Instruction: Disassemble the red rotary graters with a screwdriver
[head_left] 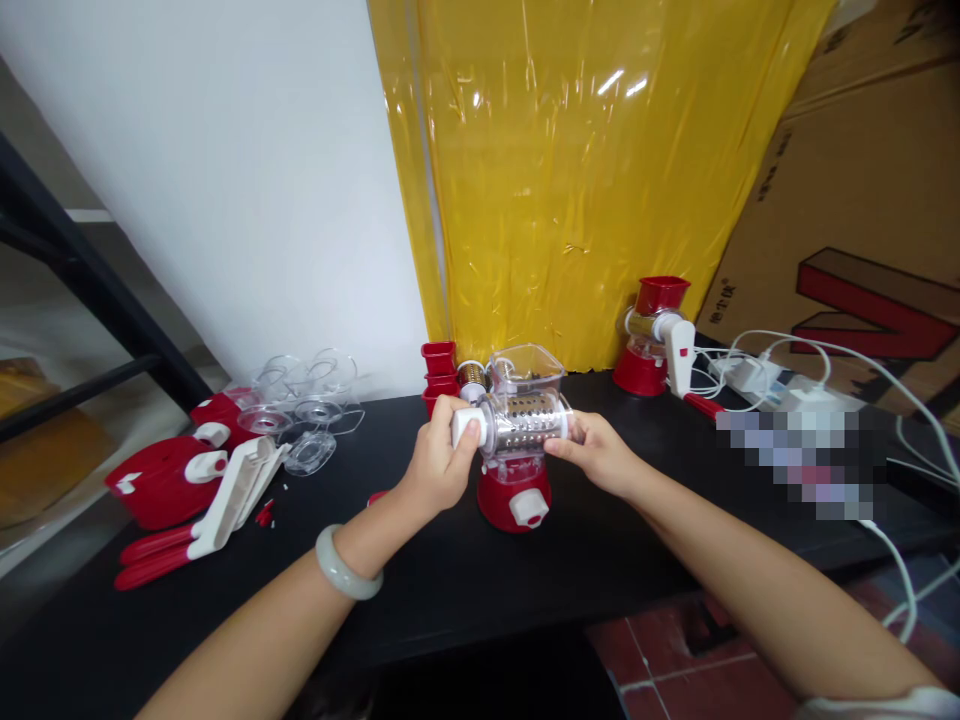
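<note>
A rotary grater with a red base (514,492) and a clear plastic hopper (528,366) stands upright on the black table, a white knob on its front. Its perforated metal drum (523,422) lies sideways within the clear housing. My left hand (442,455) is closed around the white end piece (468,427) at the drum's left. At the other side, my right hand (589,450) grips the rim of the drum or housing with thumb and fingers. Which of the two it presses on, I cannot tell.
Behind stand red pushers (439,372) and another metal drum (472,378). An assembled grater (652,340) is back right, near white cables and a power strip (757,377). At left lie red bases (169,480), white-and-red crank handles (225,505) and clear housings (311,452).
</note>
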